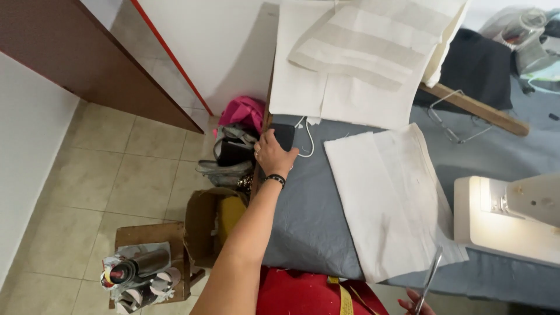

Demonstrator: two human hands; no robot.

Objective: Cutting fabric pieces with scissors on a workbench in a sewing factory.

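A dark phone (284,135) lies at the left edge of the grey-covered table (315,221), white cable (309,142) attached — the left hand (273,155) closes over it, arm stretched forward. Below the table's left edge, an open cardboard box (204,224) holds something yellow. At the table's near edge, the right hand (415,305) grips metal scissors (430,274) — blades up.

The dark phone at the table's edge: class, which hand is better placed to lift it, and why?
Left. The left hand already rests on the phone, fingers over it. The right hand, near the bottom edge, holds scissors.
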